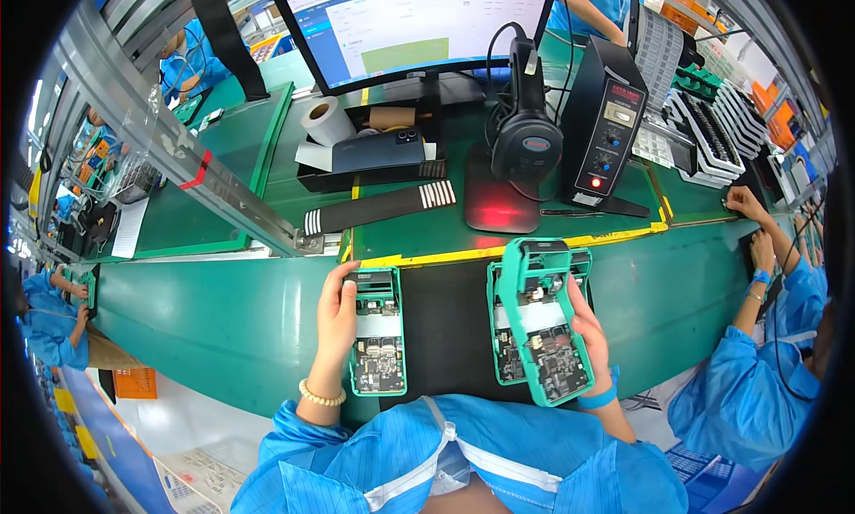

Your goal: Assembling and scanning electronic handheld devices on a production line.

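Observation:
My left hand (336,316) is at the left edge of a green frame holding a circuit board (380,358). Its thumb and fingers close on the upper left corner. This frame lies nearly flat, with a dark panel at its far end. My right hand (590,336) grips the right side of a second green frame (554,358), raised and tilted, with circuitry and a pale strip inside. Beneath it, a third green frame (506,358) rests partly hidden on the black mat (445,322). The right fingers behind the raised frame are out of sight.
Behind the yellow-taped edge (445,257) stand a barcode scanner (527,144) on its stand, a black control box (606,126) and a monitor (419,28). A black bin (329,181) holds a tape roll and a phone. A metal post (178,149) slants at left. Co-workers sit both sides.

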Demonstrator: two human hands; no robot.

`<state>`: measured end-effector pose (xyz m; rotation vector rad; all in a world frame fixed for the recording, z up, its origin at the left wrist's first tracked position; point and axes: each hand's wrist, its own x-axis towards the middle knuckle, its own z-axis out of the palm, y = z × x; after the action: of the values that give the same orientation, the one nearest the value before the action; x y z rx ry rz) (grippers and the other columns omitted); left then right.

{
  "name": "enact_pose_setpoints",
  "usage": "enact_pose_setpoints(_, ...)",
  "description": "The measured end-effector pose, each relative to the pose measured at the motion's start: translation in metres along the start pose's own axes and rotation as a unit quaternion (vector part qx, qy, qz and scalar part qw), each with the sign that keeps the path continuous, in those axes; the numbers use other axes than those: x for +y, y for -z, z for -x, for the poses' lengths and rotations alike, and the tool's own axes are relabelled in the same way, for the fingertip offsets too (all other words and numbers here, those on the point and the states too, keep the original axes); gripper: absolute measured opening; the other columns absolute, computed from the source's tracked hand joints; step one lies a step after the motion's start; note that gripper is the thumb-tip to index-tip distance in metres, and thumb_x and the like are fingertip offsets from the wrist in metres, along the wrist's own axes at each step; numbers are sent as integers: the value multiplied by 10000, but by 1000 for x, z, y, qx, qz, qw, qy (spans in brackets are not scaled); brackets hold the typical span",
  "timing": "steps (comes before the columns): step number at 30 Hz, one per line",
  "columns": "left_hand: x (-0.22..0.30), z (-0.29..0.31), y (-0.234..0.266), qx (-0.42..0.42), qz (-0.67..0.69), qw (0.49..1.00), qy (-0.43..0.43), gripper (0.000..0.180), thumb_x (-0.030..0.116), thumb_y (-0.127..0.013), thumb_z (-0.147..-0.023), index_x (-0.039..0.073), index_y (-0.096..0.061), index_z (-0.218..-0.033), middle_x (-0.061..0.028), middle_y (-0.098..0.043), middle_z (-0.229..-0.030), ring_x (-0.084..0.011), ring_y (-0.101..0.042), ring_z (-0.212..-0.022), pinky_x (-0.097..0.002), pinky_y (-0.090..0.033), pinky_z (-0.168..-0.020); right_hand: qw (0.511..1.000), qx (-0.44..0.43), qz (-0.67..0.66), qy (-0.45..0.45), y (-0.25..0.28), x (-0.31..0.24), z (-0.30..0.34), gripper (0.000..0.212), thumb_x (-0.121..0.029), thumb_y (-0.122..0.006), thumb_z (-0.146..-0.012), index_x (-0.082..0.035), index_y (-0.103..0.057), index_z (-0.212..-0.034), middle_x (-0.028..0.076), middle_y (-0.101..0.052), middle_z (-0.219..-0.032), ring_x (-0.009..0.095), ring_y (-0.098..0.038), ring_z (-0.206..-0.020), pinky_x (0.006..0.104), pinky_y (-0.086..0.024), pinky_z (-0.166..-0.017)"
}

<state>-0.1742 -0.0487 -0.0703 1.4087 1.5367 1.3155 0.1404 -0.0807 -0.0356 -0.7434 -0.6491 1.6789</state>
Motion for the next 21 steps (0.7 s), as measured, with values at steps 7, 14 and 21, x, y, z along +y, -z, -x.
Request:
enact_pose_setpoints(7, -9, 13, -1, 23, 66, 997, 25, 264, 124, -366, -882, 10, -445, -1107, -89, -472, -1088, -168, -443, -1011, -269, -335, -880, 998, -8, 63, 23, -14, 13, 0, 648, -131, -421, -745, -22, -150, -1324, 198, -368, -1241, 284, -497, -1030, 358, -452, -826)
enact_pose_setpoints(14, -22, 13, -2, 22, 34, 999, -13, 289, 147, -388, -872, 12, -427, -1124, -94, -453, -1117, -179, -419, -1044, -288, -317, -903, 997, 26, 67, -2, -12, 13, 3, 342, -118, -384, -746, -5, -422, -1067, 133, -510, -1008, 182, -550, -838, 283, -463, -717)
enact_pose_setpoints(21, -20, 13, -3, 26, 27, 999, -11, 296, 160, -386, -874, 13, -421, -1128, -99, -460, -1107, -187, -430, -1034, -291, -323, -899, 997, 36, 70, -13, -15, 15, -1, 193, -138, -399, -739, -46, -441, -903, 82, -496, -841, 139, -531, -735, 248, -456, -629)
